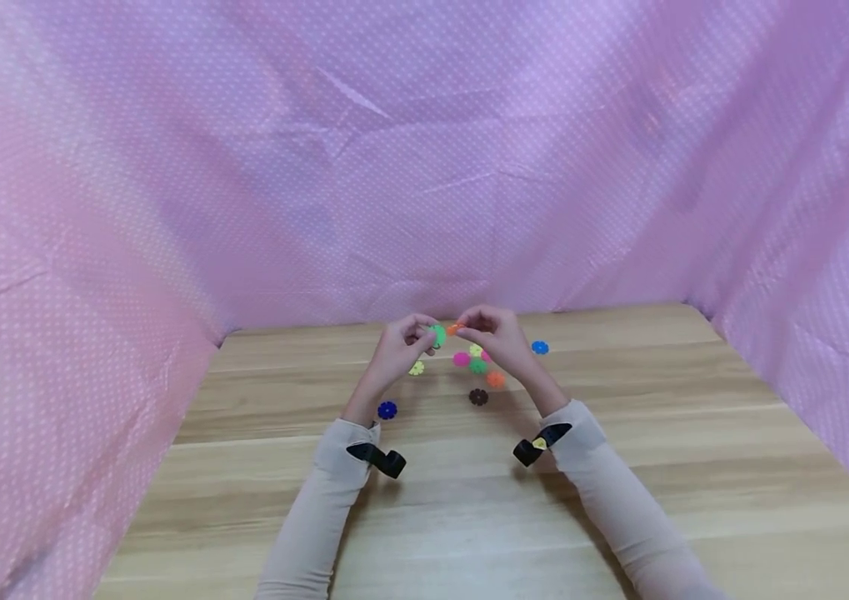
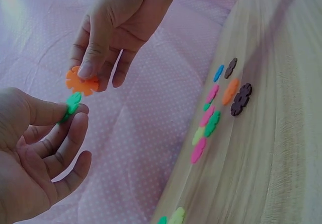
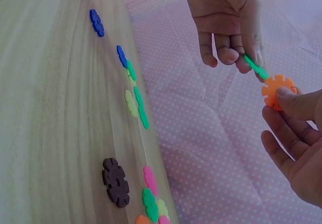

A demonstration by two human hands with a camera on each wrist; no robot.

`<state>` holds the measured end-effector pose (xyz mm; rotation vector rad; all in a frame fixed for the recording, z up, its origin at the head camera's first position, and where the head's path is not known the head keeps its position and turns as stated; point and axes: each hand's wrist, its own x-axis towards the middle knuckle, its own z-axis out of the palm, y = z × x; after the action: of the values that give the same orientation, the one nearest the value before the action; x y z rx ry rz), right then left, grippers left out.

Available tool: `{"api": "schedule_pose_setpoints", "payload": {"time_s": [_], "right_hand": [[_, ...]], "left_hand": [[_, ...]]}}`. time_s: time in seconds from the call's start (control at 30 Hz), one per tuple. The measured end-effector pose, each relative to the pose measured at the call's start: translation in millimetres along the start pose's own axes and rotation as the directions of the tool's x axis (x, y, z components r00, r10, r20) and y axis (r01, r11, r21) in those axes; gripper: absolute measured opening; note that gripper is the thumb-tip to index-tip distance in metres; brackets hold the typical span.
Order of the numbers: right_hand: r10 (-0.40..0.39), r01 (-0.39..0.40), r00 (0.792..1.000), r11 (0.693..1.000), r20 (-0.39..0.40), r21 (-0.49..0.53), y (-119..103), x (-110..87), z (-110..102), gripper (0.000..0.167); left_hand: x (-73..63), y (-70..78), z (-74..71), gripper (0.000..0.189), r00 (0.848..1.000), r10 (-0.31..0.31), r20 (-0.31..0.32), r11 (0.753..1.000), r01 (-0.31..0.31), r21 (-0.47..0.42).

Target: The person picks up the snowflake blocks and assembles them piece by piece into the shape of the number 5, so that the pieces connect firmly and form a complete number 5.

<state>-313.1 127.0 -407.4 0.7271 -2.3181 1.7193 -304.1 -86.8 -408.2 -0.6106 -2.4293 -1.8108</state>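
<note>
Above the far part of the table, my left hand pinches a green notched disc between thumb and fingers. Facing it, my right hand pinches an orange notched disc, also between thumb and fingertips. The two discs meet edge to edge, the orange one turned nearly crosswise to the green one. In the left wrist view the orange disc's slotted rim sits right at the top edge of the green disc. Both hands keep their other fingers loosely bent, away from the discs.
Loose flower-shaped discs lie on the wooden table: a dark blue one, a brown one, a light blue one, a pale yellow one and a cluster with an orange one. Pink dotted cloth hangs around.
</note>
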Motion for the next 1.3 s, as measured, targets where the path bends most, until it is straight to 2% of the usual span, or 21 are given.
{"api": "schedule_pose_setpoints", "payload": {"time_s": [0.2, 0.4, 0.53, 0.7, 0.93, 1.07, 1.3], "right_hand": [[-0.038, 0.038, 0.999, 0.998, -0.006, 0.057, 6, -2.7, 0, 0.013], [-0.035, 0.037, 0.999, 0.997, -0.021, 0.072, 2, -2.9, 4, 0.009], [-0.036, 0.037, 0.999, 0.998, -0.023, 0.047, -14, -6.9, 6, 0.008], [-0.054, 0.053, 0.998, 0.998, -0.022, -0.028, -36, -12.0, 5, 0.007], [-0.059, 0.059, 0.998, 0.998, 0.008, -0.018, -5, -3.4, -1, 0.007], [-0.069, 0.068, 0.997, 0.997, 0.037, 0.024, -1, -3.1, -5, 0.007], [-0.101, 0.096, 0.992, 0.992, 0.069, 0.078, -2, -4.3, -7, 0.006]], "left_hand": [[-2.0, -2.4, 4.8, 0.021, 1.0, -0.027, 0.009, 1.0, 0.027, 0.014], [-1.3, -3.6, 5.5, 0.022, 0.998, -0.063, 0.007, 0.997, 0.063, -0.041], [-1.3, -4.0, 4.9, 0.02, 0.996, -0.085, 0.012, 0.994, 0.086, -0.062], [-1.1, -1.3, 3.2, 0.02, 0.993, -0.101, 0.057, 0.99, 0.106, -0.094], [-0.7, 0.1, -3.2, 0.028, 0.984, -0.12, 0.129, 0.965, 0.146, -0.218], [-0.1, -3.5, -5.2, 0.034, 0.981, -0.124, 0.151, 0.946, 0.163, -0.28], [-2.6, -6.8, -7.0, 0.035, 0.983, -0.126, 0.132, 0.946, 0.159, -0.281]]}}
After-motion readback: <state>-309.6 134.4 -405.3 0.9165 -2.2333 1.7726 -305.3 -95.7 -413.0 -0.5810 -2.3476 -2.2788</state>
